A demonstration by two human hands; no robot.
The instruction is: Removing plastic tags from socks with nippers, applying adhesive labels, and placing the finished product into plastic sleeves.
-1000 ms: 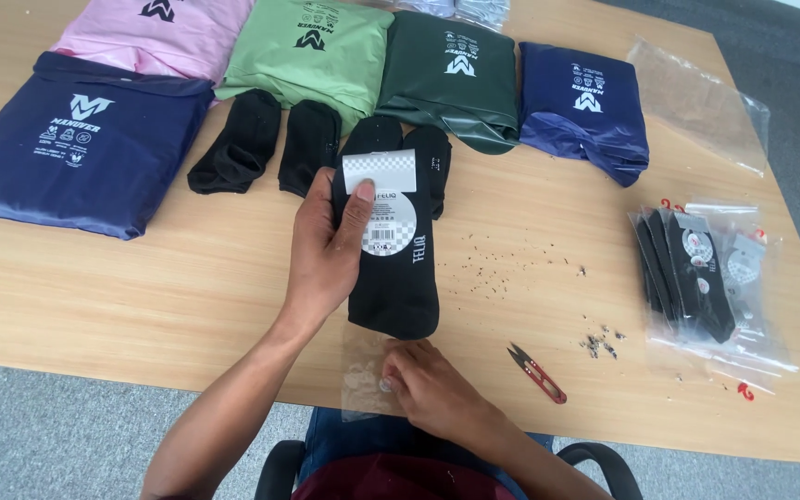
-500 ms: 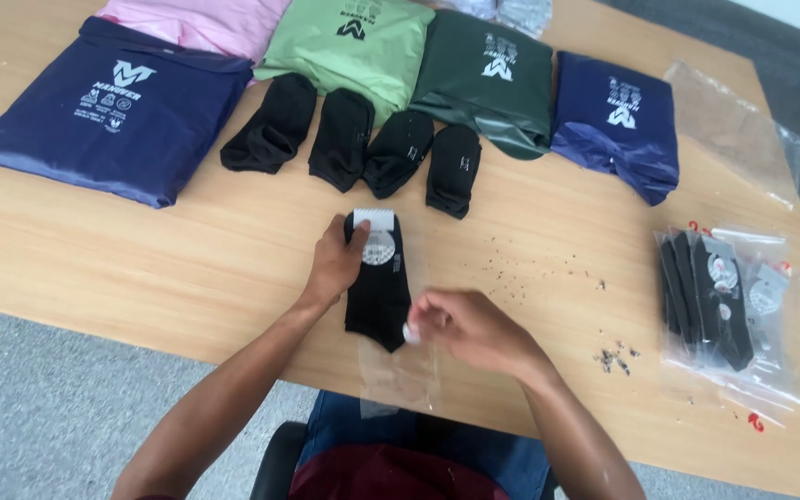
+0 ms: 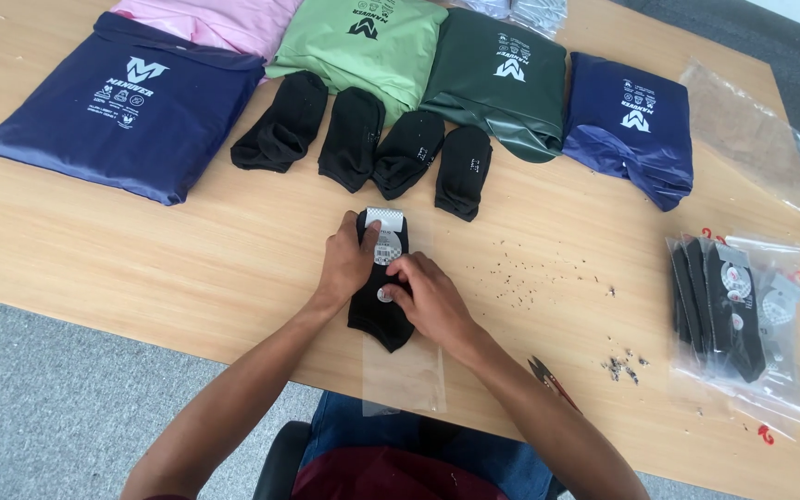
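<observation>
Both hands (image 3: 391,282) half-cover black sock (image 3: 380,319)

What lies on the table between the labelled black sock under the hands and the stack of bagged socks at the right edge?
In the head view, between the labelled black sock and the bagged socks the wooden table shows only scattered dark crumbs and a small clump of trimmings.
</observation>
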